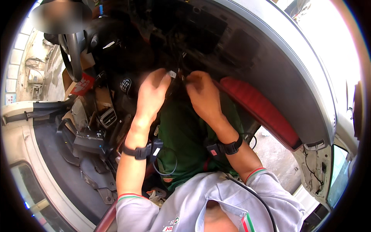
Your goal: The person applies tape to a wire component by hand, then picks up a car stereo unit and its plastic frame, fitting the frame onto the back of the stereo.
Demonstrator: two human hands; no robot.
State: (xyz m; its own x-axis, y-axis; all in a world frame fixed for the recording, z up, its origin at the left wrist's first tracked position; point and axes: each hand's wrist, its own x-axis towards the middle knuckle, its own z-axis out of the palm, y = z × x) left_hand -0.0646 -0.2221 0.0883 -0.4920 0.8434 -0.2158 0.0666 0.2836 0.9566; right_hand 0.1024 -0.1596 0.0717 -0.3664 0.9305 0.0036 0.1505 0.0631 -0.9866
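Observation:
Both of my hands are raised in front of the dark dashboard (pixel 239 46), a short gap between them. My left hand (pixel 152 92) is closed, pinching a small whitish plug-like piece (pixel 172 74) between thumb and fingers. Close to its right, my right hand (pixel 204 94) has its fingers curled together; what they grip, if anything, is too dark to make out. Thin dark wires (pixel 182 62) hang from the dashboard just above and between the hands. Each forearm wears a black strap with a small box.
A gear knob (pixel 125 85) stands left of my left hand, with the steering wheel (pixel 71 54) beyond it. Loose parts, including an air vent (pixel 108 117) and a red box (pixel 83 85), lie at the left. A red panel (pixel 259 110) edges the right. Another person is at the top left.

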